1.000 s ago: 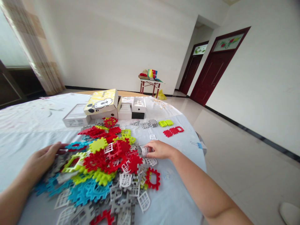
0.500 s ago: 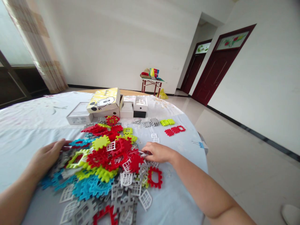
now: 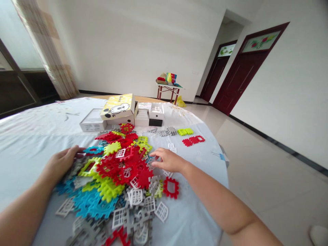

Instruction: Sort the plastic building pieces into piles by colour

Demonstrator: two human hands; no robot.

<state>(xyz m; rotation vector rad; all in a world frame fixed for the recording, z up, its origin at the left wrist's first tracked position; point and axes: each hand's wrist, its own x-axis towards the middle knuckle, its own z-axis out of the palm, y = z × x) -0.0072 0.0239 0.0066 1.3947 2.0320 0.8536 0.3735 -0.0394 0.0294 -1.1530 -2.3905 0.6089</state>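
White walls (image 3: 115, 48) and a dark red door (image 3: 249, 73) enclose a tiled room, with a small side table (image 3: 166, 85) at the back. The round surface (image 3: 197, 194), under a pale cloth, carries a heap of interlocking plastic tiles (image 3: 110, 165) before the person, with a yellow cartoon box (image 3: 119, 106) beyond it. The left hand (image 3: 60, 162) rests at the heap's left edge, fingers loosely bent; whether it grips anything I cannot tell. The right hand (image 3: 167, 160), fingers part-open at the right edge, shows nothing held. Like pieces lie apart in small groups: grey tiles (image 3: 167, 131), red tiles (image 3: 193, 140), lime tiles (image 3: 185, 131), white lattice windows (image 3: 172, 147). The step seems to be picking by kind; the next move calls for pinching one loose piece without dragging its neighbours.
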